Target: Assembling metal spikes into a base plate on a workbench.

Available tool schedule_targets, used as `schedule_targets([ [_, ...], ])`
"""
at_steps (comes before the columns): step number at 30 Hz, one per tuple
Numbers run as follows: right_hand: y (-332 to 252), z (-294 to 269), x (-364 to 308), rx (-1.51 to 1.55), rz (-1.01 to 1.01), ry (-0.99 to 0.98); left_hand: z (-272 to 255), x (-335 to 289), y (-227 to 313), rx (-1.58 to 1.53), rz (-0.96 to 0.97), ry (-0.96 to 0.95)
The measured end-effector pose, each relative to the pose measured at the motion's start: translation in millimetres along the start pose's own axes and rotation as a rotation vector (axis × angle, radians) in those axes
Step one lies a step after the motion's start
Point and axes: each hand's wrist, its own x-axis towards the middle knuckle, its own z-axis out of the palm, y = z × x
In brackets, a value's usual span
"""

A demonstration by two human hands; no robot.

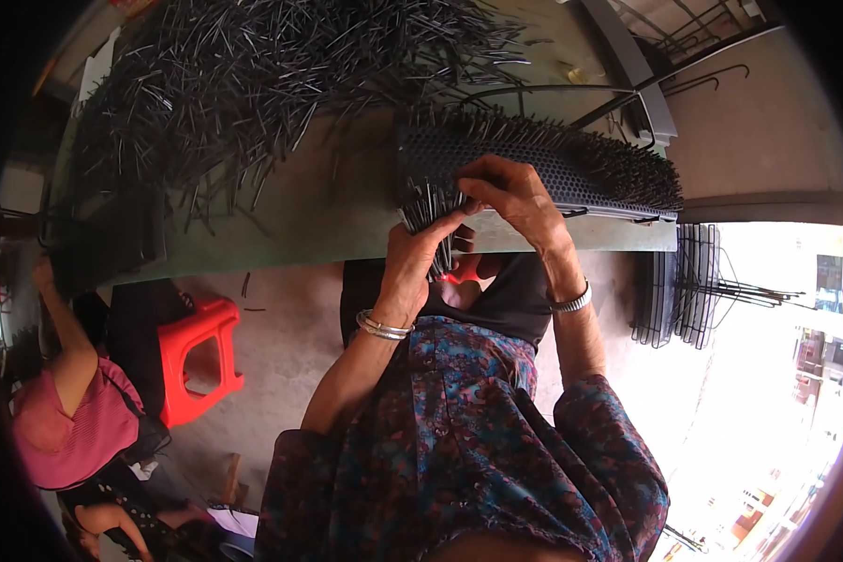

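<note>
My left hand (412, 260) is closed around a bundle of thin dark rods (429, 201), held upright at the table's near edge. Close beside it, my right hand (525, 201) has thumb and fingertips pinched together above the bundle; anything between those fingertips is too small to make out. Just beyond both hands lies a long dark board full of small holes (534, 155). Many short rods (639, 178) stand in it along the far side and the right end, while holes nearer my right hand show bare.
A large heap of loose dark rods (253, 75) covers the far left of the green table (318, 201). Black wire racks (693, 281) stand at the right. To the left are a red plastic stool (197, 361) and another person in a pink top (89, 421).
</note>
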Motion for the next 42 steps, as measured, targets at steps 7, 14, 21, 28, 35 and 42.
schedule_targets([
  [7, -4.0, -7.3, 5.2, -0.115, 0.017, -0.071, -0.9, 0.1, -3.7, -0.021, 0.006, 0.011],
  [14, -11.2, -9.0, 7.2, -0.097, 0.043, -0.119, -1.0, 0.3, -2.1, -0.028, -0.01, 0.052],
  [21, -11.3, -8.2, 5.1, -0.107, -0.027, -0.049, -8.3, 7.1, -8.7, -0.11, -0.007, 0.046],
  [28, -17.1, -2.9, 23.9, -0.307, -0.233, 0.535, -9.3, 5.6, -9.5, -0.236, -0.062, 0.037],
  [35, 17.5, 2.0, 53.4, -0.626, -0.48, 0.682, -12.5, 8.4, -12.4, -0.376, -0.11, -0.015],
  [42, 2.9, 0.8, 49.8, -0.775, -0.409, 0.58, -14.2, 9.2, -13.0, -0.387, -0.142, -0.027],
])
